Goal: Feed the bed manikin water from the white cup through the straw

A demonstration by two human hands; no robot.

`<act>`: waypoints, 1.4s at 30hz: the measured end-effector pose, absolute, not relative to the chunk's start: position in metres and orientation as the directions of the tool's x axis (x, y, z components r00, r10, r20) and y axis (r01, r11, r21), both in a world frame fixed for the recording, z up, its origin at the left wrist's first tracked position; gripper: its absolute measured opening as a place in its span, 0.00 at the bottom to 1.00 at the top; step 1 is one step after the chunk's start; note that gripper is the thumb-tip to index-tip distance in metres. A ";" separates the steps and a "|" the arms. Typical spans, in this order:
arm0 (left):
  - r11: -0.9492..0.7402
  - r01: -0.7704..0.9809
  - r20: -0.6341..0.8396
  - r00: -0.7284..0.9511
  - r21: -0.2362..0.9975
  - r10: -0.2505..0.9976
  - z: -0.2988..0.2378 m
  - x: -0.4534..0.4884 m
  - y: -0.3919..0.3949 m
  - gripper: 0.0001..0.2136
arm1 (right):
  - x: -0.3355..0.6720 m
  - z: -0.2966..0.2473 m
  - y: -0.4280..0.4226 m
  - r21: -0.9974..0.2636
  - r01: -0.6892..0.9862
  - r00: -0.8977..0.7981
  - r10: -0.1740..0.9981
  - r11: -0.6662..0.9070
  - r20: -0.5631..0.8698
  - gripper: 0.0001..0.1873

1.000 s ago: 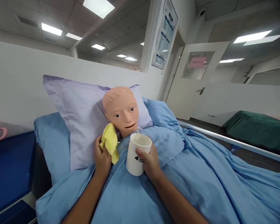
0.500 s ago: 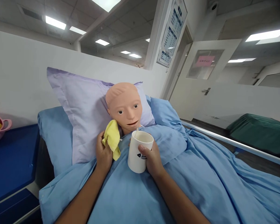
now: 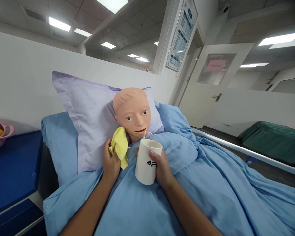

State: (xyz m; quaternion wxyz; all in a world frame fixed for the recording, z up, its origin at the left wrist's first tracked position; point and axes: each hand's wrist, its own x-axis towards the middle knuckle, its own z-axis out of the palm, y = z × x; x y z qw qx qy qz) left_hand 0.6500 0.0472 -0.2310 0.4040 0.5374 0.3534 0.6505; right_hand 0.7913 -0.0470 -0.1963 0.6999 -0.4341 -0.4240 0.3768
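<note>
**Mug and cloth held at a training manikin's chin**

The right hand (image 3: 162,167) grasps a white mug (image 3: 147,161) from its right side, thumb across the front near a small dark fish mark, the other fingers wrapped behind. The mug stands upright just below the chin of a care manikin (image 3: 133,111), above the blue blanket (image 3: 211,196). A thin pale straw (image 3: 144,133) rises from the mug's rim toward the manikin's open mouth; whether its tip touches the lips cannot be told.

The left hand (image 3: 111,162) is clenched around a yellow cloth (image 3: 120,144). The cloth is bunched, its upper part pressed against the manikin's cheek and jaw on the camera's left, its lower corner hanging just beside the mug without touching it.

The manikin lies propped on a lilac pillow (image 3: 88,114), with a blue pillow (image 3: 59,144) behind that one, and is covered to the neck by the blanket. A metal bed rail (image 3: 248,152) runs along the far side of the bed. On the left, a pink basin (image 3: 0,137) with something yellow inside sits on a dark blue bedside surface (image 3: 12,170). A white door (image 3: 211,88) with a pink notice stands open behind, and a green covered bed (image 3: 275,141) lies well apart on the right.
</note>
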 end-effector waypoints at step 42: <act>-0.415 -0.172 0.411 -0.064 0.893 0.910 -0.234 0.650 0.048 0.21 | 0.813 -0.187 -0.052 -0.921 -0.135 0.361 0.884 0.366 0.298 0.25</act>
